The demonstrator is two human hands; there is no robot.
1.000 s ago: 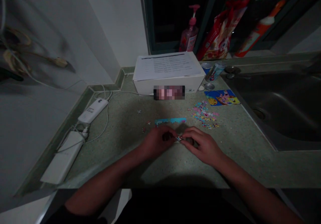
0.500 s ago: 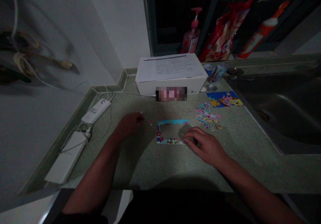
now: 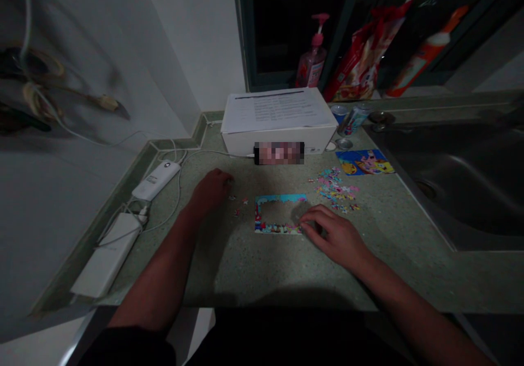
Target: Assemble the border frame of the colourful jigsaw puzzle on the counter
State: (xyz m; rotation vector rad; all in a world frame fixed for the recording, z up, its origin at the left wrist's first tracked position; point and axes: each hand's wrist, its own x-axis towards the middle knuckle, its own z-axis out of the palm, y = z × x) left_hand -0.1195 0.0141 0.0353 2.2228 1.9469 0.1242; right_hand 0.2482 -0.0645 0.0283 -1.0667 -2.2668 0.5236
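Note:
A puzzle border (image 3: 282, 198) lies on the counter, with bare counter inside it. My right hand (image 3: 333, 236) is at its lower right corner, thumb and forefinger pinched together; whatever is between the tips is too small to make out. My left hand (image 3: 212, 189) hovers left of the border, just above a few loose pieces (image 3: 245, 201), its fingers curled together with their tips partly hidden. A heap of puzzle pieces (image 3: 333, 186) is spread to the right of the border.
Behind stands a white box (image 3: 278, 117) with a phone (image 3: 279, 153) leaning on it. A colourful picture card (image 3: 365, 162) and cans (image 3: 355, 120) lie near the sink (image 3: 458, 180). White power banks (image 3: 106, 254) and cables are at the left.
My left hand has moved slightly up and away from the loose pieces, uncovering one. My right hand has stayed at the border's corner.

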